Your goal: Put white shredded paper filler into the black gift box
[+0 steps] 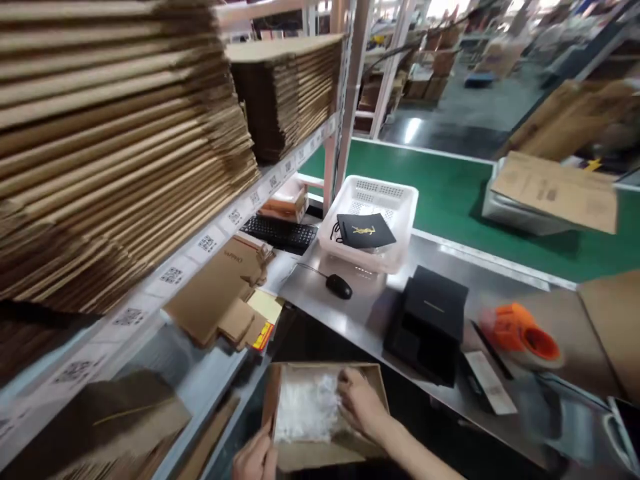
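An open cardboard box [320, 460] is low in the middle of the view, with crinkled, whitish see-through plastic packing [305, 407] inside it. At the box's near left corner, my left hand [255, 457] is closed on the cardboard wall. My right hand [361, 401] reaches into the box from the right, its fingers curled against the packing's right edge. Motion blurs the packing, and whatever lies beneath it is hidden.
Stacked flat cartons [125, 147] fill the shelf at left. On the metal table are a white basket [405, 220] with a black pouch [367, 231], a mouse [339, 287], black boxes [434, 303] and an orange tape dispenser [515, 327]. A keyboard [283, 232] lies behind.
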A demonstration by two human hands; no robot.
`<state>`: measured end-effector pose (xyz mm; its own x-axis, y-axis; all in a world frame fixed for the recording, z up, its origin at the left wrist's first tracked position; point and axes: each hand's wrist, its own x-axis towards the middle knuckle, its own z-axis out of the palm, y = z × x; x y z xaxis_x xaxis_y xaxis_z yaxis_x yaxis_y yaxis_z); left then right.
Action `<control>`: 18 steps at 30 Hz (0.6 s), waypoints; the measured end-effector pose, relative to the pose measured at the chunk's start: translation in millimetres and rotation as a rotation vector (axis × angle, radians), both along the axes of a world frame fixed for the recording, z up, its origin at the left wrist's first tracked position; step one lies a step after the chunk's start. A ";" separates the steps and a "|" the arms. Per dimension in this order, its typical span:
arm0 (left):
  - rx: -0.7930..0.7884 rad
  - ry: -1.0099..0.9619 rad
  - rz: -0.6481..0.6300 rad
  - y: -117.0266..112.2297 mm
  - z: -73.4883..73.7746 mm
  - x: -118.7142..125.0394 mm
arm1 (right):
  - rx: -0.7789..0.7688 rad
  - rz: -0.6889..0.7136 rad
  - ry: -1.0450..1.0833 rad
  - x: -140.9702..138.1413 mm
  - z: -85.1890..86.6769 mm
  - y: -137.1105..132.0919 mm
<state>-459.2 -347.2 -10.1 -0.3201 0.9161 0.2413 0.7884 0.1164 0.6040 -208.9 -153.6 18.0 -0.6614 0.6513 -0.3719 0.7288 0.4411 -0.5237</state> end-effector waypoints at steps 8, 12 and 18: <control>0.100 0.181 -0.148 50.4 35.8 22.6 | -0.420 -0.534 0.543 74.3 115.0 60.3; 0.126 0.236 -0.143 57.6 47.4 39.1 | -0.386 -0.399 0.409 82.0 99.4 60.2; 0.202 0.260 -0.072 70.1 76.8 55.8 | -0.180 0.093 -0.227 54.3 48.0 29.3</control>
<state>-403.4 -277.1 66.7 -0.1600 0.8596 0.4853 0.9211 -0.0468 0.3865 -154.6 -124.4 66.0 -0.6018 0.5018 -0.6213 0.7971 0.4260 -0.4280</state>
